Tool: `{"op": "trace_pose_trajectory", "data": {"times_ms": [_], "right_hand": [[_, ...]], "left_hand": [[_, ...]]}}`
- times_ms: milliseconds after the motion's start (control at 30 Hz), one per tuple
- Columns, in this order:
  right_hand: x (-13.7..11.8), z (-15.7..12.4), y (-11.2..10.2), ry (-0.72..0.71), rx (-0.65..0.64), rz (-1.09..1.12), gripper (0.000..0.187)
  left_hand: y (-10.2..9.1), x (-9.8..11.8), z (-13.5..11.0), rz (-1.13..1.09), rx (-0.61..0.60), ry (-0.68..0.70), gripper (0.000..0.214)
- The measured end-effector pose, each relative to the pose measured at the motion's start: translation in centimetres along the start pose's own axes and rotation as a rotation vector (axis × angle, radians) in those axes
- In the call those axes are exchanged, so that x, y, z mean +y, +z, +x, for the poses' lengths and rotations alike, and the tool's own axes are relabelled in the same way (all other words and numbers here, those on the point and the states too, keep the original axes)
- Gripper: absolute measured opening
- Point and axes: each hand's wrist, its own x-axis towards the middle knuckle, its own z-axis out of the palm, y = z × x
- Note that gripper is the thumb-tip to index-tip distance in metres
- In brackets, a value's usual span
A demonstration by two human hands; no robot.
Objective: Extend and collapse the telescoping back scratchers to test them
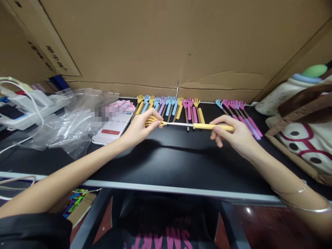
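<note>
Above the black tabletop (166,166) I hold a yellow back scratcher (181,124) level between both hands. My left hand (142,128) pinches its claw-shaped head. Around the yellow handle at the other end, my right hand (230,133) is closed with thumb and fingers. A bare metal rod shows between head and handle. Behind it lies a row of back scratchers in yellow, blue, purple and pink (168,107). Farther right is a smaller group with mostly pink and purple handles (246,119).
A phone (113,128) showing a timer lies left, beside clear plastic bags (75,117). A white power strip (33,110) with cables stands far left. At right are a bottle (285,93) and a cartoon-patterned bag (303,141). Cardboard (181,45) walls the back.
</note>
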Motion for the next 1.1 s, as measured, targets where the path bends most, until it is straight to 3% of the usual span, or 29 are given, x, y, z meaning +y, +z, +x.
{"op": "trace_pose_trajectory", "data": {"times_ms": [233, 467, 567, 767, 1000, 1100], "right_hand": [[0.0, 0.1, -1.1, -0.200, 0.051, -0.533, 0.028], [-0.6, -0.1, 0.5, -0.424, 0.000, -1.004, 0.027], [-0.8, 0.2, 1.6, -0.476, -0.025, -1.059, 0.029], [-1.7, 0.7, 3.0, -0.511, 0.011, -1.245, 0.033], [-2.8, 0.3, 4.5, -0.533, 0.059, -1.283, 0.035], [-2.7, 0.3, 4.4, -0.542, 0.087, -1.327, 0.039]], "left_hand": [[-1.4, 0.5, 0.5, 0.248, -0.066, 0.091, 0.019], [-1.3, 1.6, 0.8, 0.489, 0.004, 0.123, 0.018], [-0.9, 2.0, 0.9, 0.642, 0.029, 0.177, 0.016], [0.5, 2.2, 0.9, 1.118, -0.035, 0.490, 0.023], [1.9, 2.4, 0.9, 1.270, 0.042, 0.542, 0.031], [1.4, 2.5, 0.6, 1.260, 0.025, 0.553, 0.031]]}}
